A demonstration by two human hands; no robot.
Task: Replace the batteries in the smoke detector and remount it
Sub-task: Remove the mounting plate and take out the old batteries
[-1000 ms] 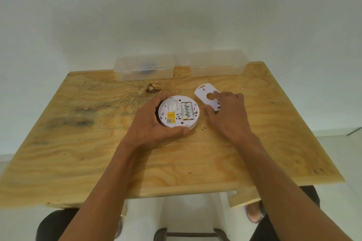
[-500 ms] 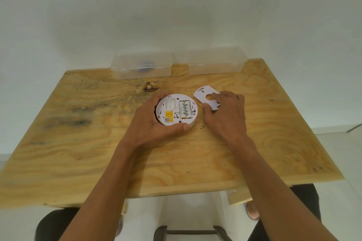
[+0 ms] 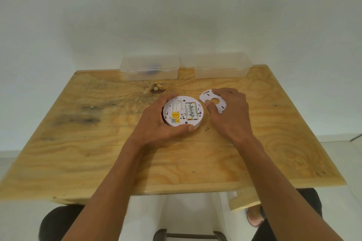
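Note:
The round white smoke detector (image 3: 177, 110) lies back-side up near the middle of the wooden table (image 3: 98, 152). Two batteries (image 3: 191, 111) sit in its open compartment, beside a yellow label. My left hand (image 3: 158, 125) wraps around the detector's left and near rim, thumb on the front edge. Just to its right lies the flat white mounting plate (image 3: 207, 97) with a round hole. My right hand (image 3: 229, 113) rests on that plate, thumb and fingers closing on its edges, and hides the plate's right half.
Two clear plastic boxes stand along the table's far edge, the left box (image 3: 149, 67) holding something dark blue, the right box (image 3: 222, 67) with unclear contents. A dark knot (image 3: 157, 88) marks the wood behind the detector. A white wall rises behind the table.
My right hand has shifted further onto the mounting plate, its thumb now at the plate's near-left edge. My left hand keeps its hold on the detector.

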